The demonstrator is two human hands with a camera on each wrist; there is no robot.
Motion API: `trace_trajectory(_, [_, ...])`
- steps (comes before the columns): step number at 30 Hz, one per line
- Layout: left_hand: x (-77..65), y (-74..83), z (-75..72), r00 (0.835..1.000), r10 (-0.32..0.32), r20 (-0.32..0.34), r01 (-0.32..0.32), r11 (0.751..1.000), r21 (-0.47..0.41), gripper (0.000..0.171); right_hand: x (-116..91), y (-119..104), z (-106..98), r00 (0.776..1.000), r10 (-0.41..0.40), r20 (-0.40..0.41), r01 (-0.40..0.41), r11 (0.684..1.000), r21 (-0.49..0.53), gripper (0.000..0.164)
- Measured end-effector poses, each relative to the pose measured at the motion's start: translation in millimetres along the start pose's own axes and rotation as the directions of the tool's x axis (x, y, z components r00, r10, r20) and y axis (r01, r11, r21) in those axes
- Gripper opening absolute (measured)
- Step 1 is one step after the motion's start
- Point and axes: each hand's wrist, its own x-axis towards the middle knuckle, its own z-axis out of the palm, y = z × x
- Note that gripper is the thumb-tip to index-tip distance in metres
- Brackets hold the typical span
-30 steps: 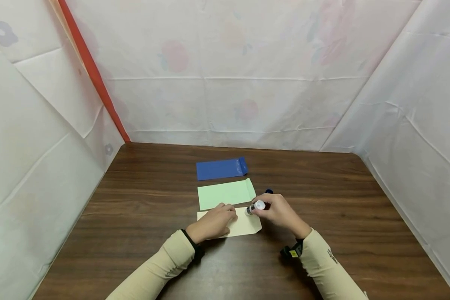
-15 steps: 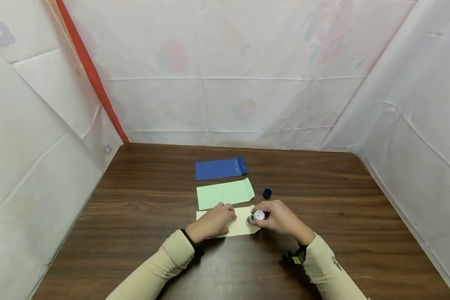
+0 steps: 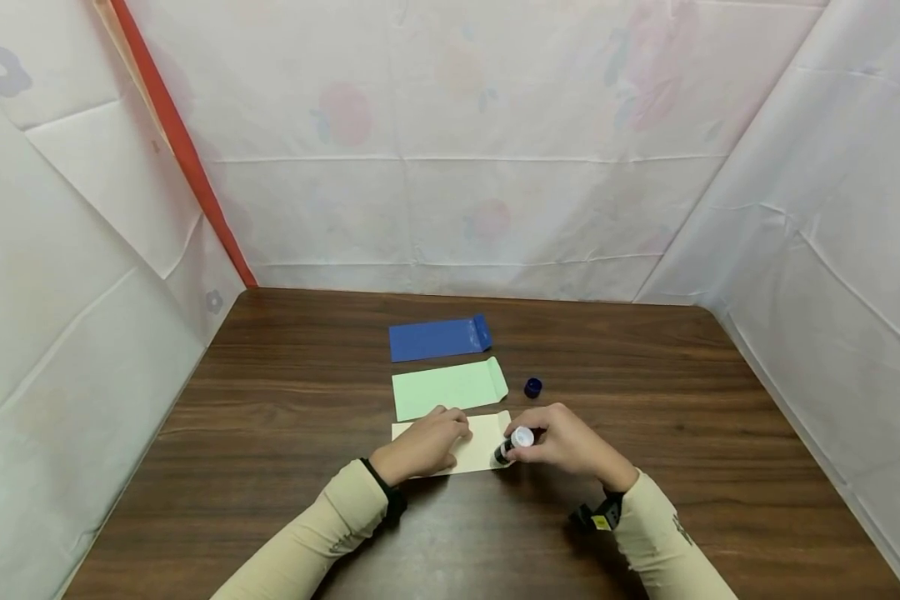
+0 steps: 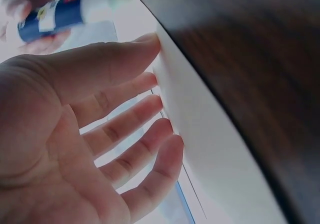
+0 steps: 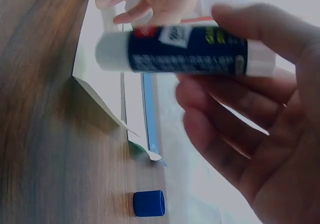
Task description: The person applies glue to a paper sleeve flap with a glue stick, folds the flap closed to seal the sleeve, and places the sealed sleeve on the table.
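Observation:
A glue stick (image 5: 187, 50) with a dark blue label and white ends is pinched between the thumb and fingers of my right hand (image 3: 570, 446). Its uncapped end is down at the right end of a cream envelope (image 3: 483, 442), near the flap. My left hand (image 3: 423, 443) rests on the envelope's left part, fingertips and thumb touching the paper, as the left wrist view shows. The dark blue cap (image 3: 533, 387) stands on the table, beyond my right hand. Just behind the cream envelope lies a light green envelope (image 3: 446, 389).
Farther back lies a blue envelope (image 3: 435, 340) with whitish smears near its flap. All of it sits on a dark wood-grain table (image 3: 285, 467). White printed sheeting (image 3: 450, 208) hangs behind and along both sides, with a red strip (image 3: 187, 158) at the left corner.
My right hand has moved the glue stick toward the near edge of the cream envelope, along its flap end, uncovering the cap from view. The left hand has stayed in place.

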Motion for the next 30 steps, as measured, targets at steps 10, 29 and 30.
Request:
trace_trajectory(10, [0.8, -0.4, -0.1, 1.0, -0.003, 0.023, 0.003, 1.0, -0.021, 0.033, 17.0, 14.2, 9.0, 0.981, 0.066, -0.18, -0.074, 0.997, -0.037, 0.021])
trace_trajectory(29, [3.3, -0.7, 0.3, 1.0, 0.009, 0.009, -0.009, 1.0, -0.001, 0.032, 24.5, 16.2, 11.8, 0.945, 0.06, -0.321, -0.066, 0.998, -0.009, 0.014])
trace_trajectory(30, [3.2, -0.4, 0.2, 1.0, 0.007, 0.008, -0.007, 1.0, 0.001, 0.031, 24.4, 16.2, 11.9, 0.941, 0.058, -0.333, -0.063, 0.998, -0.004, 0.014])
